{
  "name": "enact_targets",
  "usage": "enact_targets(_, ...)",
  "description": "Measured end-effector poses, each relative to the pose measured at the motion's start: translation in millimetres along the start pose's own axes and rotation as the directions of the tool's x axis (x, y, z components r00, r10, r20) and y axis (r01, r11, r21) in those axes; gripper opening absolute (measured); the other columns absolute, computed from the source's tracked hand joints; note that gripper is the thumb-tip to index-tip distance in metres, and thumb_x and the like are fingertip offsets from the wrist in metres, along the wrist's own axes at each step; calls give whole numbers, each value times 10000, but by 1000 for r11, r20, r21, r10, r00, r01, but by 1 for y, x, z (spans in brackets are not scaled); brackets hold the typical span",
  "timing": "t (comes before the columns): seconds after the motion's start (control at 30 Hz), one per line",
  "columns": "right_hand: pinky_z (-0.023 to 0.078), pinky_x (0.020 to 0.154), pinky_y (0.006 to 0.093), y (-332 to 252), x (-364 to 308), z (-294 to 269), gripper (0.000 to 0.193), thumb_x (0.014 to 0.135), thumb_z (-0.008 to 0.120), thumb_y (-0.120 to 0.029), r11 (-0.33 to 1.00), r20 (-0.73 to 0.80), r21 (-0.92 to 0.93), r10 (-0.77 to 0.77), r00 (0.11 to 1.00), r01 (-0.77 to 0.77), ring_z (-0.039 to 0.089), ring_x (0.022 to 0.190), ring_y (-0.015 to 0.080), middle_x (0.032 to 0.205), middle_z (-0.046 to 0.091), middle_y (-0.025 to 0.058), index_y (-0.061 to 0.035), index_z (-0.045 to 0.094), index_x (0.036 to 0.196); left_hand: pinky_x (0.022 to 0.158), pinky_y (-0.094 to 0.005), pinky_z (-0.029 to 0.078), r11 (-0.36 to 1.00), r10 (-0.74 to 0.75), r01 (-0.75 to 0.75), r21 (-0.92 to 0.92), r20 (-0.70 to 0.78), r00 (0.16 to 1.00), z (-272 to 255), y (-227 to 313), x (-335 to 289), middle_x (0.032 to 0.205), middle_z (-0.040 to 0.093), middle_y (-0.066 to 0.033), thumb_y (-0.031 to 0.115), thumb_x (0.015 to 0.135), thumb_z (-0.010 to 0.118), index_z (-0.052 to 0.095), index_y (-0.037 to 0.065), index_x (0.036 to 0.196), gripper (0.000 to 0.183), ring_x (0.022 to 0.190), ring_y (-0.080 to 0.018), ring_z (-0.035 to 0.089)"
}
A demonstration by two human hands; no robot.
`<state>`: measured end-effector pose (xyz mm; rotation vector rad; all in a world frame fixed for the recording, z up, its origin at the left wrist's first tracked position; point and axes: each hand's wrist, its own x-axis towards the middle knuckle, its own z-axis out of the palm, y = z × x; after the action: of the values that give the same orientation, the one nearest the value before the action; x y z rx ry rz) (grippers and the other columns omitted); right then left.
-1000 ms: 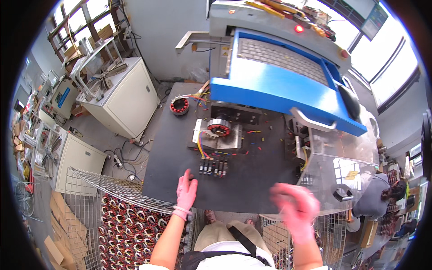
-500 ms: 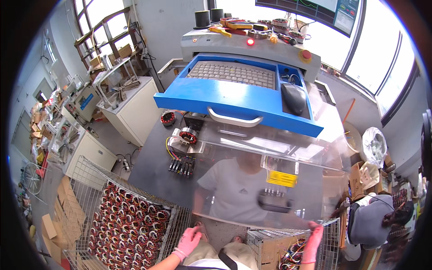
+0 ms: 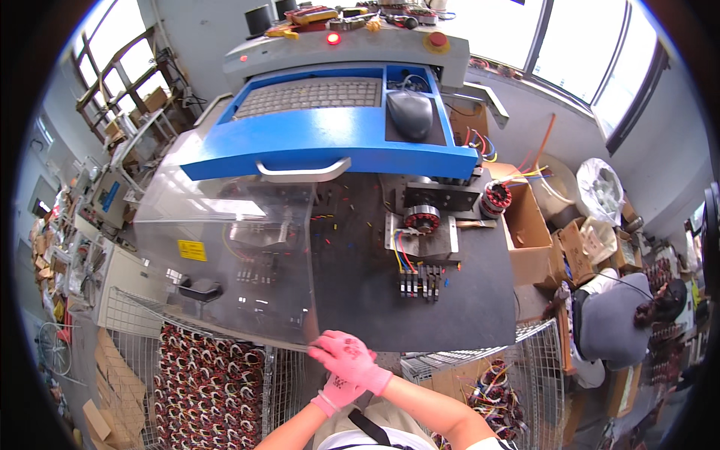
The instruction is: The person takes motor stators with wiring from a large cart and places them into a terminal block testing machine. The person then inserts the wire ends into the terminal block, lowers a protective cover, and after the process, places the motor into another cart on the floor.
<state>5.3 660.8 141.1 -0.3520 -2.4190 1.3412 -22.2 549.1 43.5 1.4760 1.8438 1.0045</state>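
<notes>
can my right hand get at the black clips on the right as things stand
Probably yes: the clear cover sits left of the black clips, and only bare table lies between them and the right hand.

Black rounded computer mouse [image 3: 410, 115] near right edge of blue rectangular tray [image 3: 292, 135], long grey keyboard [image 3: 311, 97] toward its left edge

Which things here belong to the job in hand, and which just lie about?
Seemingly in use:
clear cover, right hand at its corner
left hand
wound ring on metal fixture
row of clips

Apparently lying about:
tools atop the machine
cardboard box
plastic bag
</notes>
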Motion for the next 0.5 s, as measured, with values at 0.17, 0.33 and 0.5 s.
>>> enact_targets(0.17,498,724,414,2,10,20,286,908,562,-337,997,7,60,45,999,-46,612,860,317,894,587,115,-60,634,923,1100,-458,330,902,253,-210,378,-67,965,-5,38,67,1341,497,-150,222,859,593,495,29,1317,507,1281,-338,440)
enact_targets(0.33,485,801,406,4,14,8,283,915,554,-305,983,136,165,53,989,-75,609,923,315,970,610,130,-48,640,998,1136,-471,262,886,291,-225,406,-107,951,6,48,121,1407,446,-147,279,870,585,441,35,1375,579,1319,-344,398)
enact_targets(0.5,410,951,470,74,19,-113,492,880,590,-254,974,-149,-202,73,986,-103,504,1150,373,1174,579,194,4,457,1278,1166,-465,197,999,-51,49,-17,-131,990,28,31,164,1474,342,-166,328,880,552,393,29,1401,622,1388,-326,287)
